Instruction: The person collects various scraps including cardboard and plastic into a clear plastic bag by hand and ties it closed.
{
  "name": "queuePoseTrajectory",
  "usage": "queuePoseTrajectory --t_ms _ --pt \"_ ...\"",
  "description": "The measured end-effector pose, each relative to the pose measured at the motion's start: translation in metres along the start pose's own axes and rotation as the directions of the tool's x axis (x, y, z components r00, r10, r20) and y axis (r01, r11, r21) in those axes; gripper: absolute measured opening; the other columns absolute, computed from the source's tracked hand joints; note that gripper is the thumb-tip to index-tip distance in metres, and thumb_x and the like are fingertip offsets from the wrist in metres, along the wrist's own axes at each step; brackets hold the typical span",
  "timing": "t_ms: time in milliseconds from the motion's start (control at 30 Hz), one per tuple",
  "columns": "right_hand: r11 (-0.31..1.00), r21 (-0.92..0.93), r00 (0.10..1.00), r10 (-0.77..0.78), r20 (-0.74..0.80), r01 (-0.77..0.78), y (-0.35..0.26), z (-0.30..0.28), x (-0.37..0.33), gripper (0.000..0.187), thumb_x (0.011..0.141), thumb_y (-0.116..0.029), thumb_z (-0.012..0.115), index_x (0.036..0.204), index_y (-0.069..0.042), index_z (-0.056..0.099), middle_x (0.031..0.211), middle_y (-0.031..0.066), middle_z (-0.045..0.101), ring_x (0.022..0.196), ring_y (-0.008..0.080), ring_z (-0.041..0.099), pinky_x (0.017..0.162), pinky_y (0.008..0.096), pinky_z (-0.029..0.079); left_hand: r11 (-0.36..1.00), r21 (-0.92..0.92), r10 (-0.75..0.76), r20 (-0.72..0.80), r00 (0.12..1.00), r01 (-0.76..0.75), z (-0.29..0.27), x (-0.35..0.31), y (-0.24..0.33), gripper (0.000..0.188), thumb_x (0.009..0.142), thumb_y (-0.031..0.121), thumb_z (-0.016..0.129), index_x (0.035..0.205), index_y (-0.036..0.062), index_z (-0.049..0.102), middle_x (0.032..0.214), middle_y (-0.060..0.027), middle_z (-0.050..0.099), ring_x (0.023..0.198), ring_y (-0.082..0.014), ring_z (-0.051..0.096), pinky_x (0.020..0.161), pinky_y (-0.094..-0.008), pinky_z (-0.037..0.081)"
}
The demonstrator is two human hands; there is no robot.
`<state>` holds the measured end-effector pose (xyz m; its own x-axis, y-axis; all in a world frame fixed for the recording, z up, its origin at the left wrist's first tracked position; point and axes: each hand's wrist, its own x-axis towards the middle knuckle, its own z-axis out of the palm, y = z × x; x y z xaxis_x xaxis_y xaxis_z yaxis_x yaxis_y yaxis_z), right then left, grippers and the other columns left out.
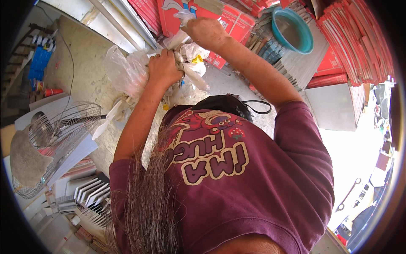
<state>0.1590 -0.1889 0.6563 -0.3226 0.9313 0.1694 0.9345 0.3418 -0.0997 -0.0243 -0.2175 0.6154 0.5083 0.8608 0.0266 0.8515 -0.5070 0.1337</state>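
My left hand [165, 68] is closed round a bunch of crumpled plastic bags. A clear plastic bag [129, 70] puffs out on its left side, and a white bag with a yellow patch [196, 55] bulges on its right. Higher up and to the right, my right hand [207, 34] is bent at the wrist and closed on a twisted translucent plastic bag [179, 39]. One end of that bag sticks up past the fingers, and the rest runs down toward my left hand. My right fingertips are partly hidden behind the hand.
Red cartons [355, 42] are stacked at the right and back. A teal basin [292, 31] holding murky liquid stands on grey stacked tiles [302, 67]. At left lie a wire fan guard [80, 116], white sheets and a blue item [41, 59]. A black bag [220, 103] is at my waist.
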Motion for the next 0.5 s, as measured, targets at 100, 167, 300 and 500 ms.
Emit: queuePoseTrajectory --t_ms 100,167,300,500 --pt "0.991 0.077 0.991 -0.108 -0.073 0.114 0.004 0.005 0.001 0.025 0.089 -0.027 0.048 0.092 -0.005 0.059 0.083 0.0169 0.063 0.077 0.0361 0.061 0.068 0.0431 0.049 1.0 -0.003 -0.004 -0.008 1.0 0.004 0.005 0.001 -0.003 0.051 0.055 0.027 0.07 0.097 0.0007 0.057 0.098 -0.0142 0.057 0.087 -0.0322 0.059 0.081 -0.0406 0.043" --pt "0.974 0.18 0.99 -0.129 -0.06 0.138 -0.007 -0.003 0.0 0.025 0.088 -0.028 0.05 0.094 -0.005 0.058 0.082 0.018 0.063 0.077 0.0374 0.06 0.07 0.0446 0.048 1.0 -0.007 -0.015 0.012 1.0 0.015 0.008 0.003 -0.004 0.051 0.057 0.027 0.069 0.098 0.0003 0.056 0.099 -0.0148 0.057 0.089 -0.0323 0.059 0.081 -0.0409 0.043" --pt "0.922 0.387 0.991 -0.061 0.12 0.01 -0.038 -0.006 -0.005 0.026 0.086 -0.028 0.051 0.096 -0.005 0.056 0.086 0.0198 0.063 0.08 0.0398 0.059 0.072 0.0455 0.047 0.996 -0.058 -0.068 0.048 0.996 0.071 0.011 0.011 -0.01 0.052 0.06 0.029 0.068 0.102 -0.0001 0.055 0.107 -0.016 0.056 0.093 -0.0314 0.059 0.082 -0.0416 0.044" --pt "0.621 0.78 0.982 -0.091 0.163 -0.072 -0.002 0.016 -0.014 0.026 0.081 -0.024 0.059 0.101 -0.007 0.06 0.088 0.016 0.063 0.083 0.0295 0.061 0.075 0.0361 0.046 0.961 -0.203 -0.159 0.142 0.977 0.186 -0.009 0.018 -0.022 0.054 0.061 0.035 0.069 0.102 0.0011 0.059 0.108 -0.0152 0.058 0.098 -0.0308 0.059 0.083 -0.0374 0.047"
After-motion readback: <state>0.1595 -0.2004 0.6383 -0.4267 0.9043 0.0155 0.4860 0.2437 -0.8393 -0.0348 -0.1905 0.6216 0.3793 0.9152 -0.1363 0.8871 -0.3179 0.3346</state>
